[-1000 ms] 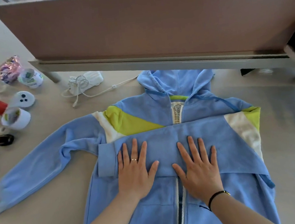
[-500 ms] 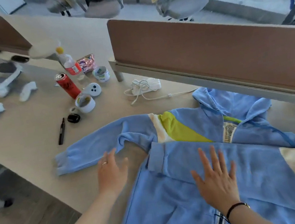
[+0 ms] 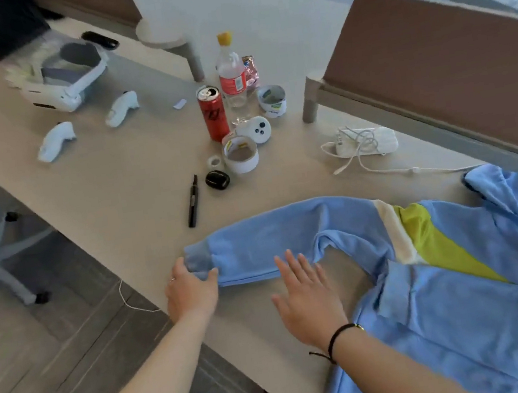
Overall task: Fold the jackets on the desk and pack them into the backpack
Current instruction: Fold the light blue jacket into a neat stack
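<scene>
While the blue jacket (image 3: pixel 448 296) lies spread on the desk (image 3: pixel 117 189) w/ one sleeve already folded across its chest, its other sleeve (image 3: pixel 277 240) stretches out flat toward the desk's near edge. The left hand (image 3: pixel 191 292) sits at the cuff (image 3: pixel 198 256): thumb against the sleeve's near hem, fingers at the cuff end, loosely curved; whether they actually pinch the fabric can't be told. The right hand (image 3: pixel 308 299) hovers flat, fingers straight and spread, holding nothing, fingertips just reaching the sleeve's lower edge near the armpit.

Containers further back: a red can (image 3: pixel 213 112) stands upright, top tab visible, contents unseen. Just beside it a clear plastic bottle (image 3: pixel 232 83) w/ yellow cap, appears nearly empty. Two white tape rolls, one (image 3: pixel 241 154) near the can, one (image 3: pixel 272 101) by the divider leg. A small black case (image 3: pixel 217 180) and a black marker (image 3: pixel 192 202) lie between the can and the sleeve. A white charger w/ tangled cable (image 3: pixel 365 144) rests near the brown divider (image 3: pixel 432 65). A white headset (image 3: pixel 65 80) and two white controllers (image 3: pixel 55 141) sit at the far left.
</scene>
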The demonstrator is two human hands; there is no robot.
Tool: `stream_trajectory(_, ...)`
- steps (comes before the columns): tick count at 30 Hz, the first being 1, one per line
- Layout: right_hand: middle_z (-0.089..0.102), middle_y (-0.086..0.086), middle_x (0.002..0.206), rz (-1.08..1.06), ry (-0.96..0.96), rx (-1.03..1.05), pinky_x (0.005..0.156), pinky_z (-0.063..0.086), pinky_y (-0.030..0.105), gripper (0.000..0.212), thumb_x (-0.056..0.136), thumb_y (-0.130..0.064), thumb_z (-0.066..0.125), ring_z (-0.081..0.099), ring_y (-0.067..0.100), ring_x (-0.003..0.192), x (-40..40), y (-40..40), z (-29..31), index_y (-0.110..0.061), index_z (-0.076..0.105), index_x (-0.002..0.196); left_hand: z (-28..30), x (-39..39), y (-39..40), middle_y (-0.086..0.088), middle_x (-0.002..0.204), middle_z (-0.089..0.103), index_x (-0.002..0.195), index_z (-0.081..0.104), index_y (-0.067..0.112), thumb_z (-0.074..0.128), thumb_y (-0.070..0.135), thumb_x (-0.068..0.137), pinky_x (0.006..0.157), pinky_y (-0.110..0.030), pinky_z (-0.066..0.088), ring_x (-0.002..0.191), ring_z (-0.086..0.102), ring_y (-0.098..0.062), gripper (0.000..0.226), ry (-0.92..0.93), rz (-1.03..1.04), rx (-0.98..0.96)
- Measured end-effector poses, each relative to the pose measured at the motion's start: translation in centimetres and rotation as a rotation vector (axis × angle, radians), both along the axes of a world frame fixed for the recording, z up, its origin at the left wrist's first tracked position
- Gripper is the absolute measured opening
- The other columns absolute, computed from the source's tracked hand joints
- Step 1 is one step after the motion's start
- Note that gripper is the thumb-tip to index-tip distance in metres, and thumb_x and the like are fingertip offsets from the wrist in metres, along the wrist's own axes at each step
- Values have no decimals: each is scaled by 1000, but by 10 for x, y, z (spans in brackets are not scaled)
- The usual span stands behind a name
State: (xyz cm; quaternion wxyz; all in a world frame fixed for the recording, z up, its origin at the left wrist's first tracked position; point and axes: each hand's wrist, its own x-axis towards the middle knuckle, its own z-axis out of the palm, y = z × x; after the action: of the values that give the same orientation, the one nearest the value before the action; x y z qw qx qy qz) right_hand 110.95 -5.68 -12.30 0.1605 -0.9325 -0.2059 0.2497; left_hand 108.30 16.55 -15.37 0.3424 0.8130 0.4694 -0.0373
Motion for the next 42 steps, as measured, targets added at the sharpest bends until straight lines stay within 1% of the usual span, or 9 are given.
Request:
stream_trajectory(6,-3,-3,169,-110,220,16,124,-1,39,70,105,-49,31,-5,17,155,15,47,-10,-21,1,161,-2,14,3,-5,82,73,88,72,6,80,19,80,56,-26,43,71,63,-19,17,-195,267,-346)
stream_trajectory(14,29,-8,161,-494,573,339,125,15,42,78,94,-71,33,18,23,153,44,62,16,-27,23,158,17,29,-16,-8,89,62,72,59,18,81,14,79,63,-19,43,74,55,-15,23,-397,155,-342)
stream_trajectory(17,60,-2,134,-756,749,626,109,39,31,52,98,-64,40,55,19,128,60,52,35,-26,56,131,42,42,-44,-1,88,64,72,61,26,83,10,76,71,-17,45,77,59,-9,27,-525,-56,-273)
stream_trajectory(21,70,6,108,-938,989,1036,87,49,31,67,86,-73,56,66,20,94,81,8,53,-16,67,120,79,56,-101,15,89,71,87,67,30,79,15,77,78,-25,53,87,68,-6,22,-625,-392,-375)
stream_trajectory(26,67,15,93,-1135,946,1283,87,52,37,56,79,-55,77,66,26,87,80,-84,73,-5,72,104,92,64,-176,16,122,62,119,48,40,86,22,73,94,-31,53,112,64,-11,63,-631,-764,-623)
stream_trajectory(30,74,19,100,-1245,695,1207,63,58,33,23,94,-12,63,73,26,83,66,-167,93,0,70,112,69,67,-222,30,157,26,148,26,42,84,46,68,117,-19,22,148,23,-6,99,-620,-1132,-265)
stream_trajectory(32,75,14,94,-1358,595,1226,54,57,30,19,95,-3,57,73,22,73,57,-213,105,-1,70,109,51,69,-237,22,164,5,151,8,46,84,47,67,122,-29,12,153,7,-13,114,-489,-1223,-65)
stream_trajectory(36,73,19,107,-1554,417,1285,63,62,36,27,95,-3,55,74,25,81,19,-332,114,1,67,119,25,75,-264,10,165,-13,154,-4,43,75,45,80,125,-47,10,155,-2,-25,108,-263,-1281,144)
stream_trajectory(42,75,11,85,-1787,252,927,59,61,38,20,96,-6,60,72,26,69,-47,-460,58,-4,67,115,14,80,-303,-3,168,-7,160,16,28,56,38,98,123,-42,13,155,2,-25,74,-87,-1368,238)
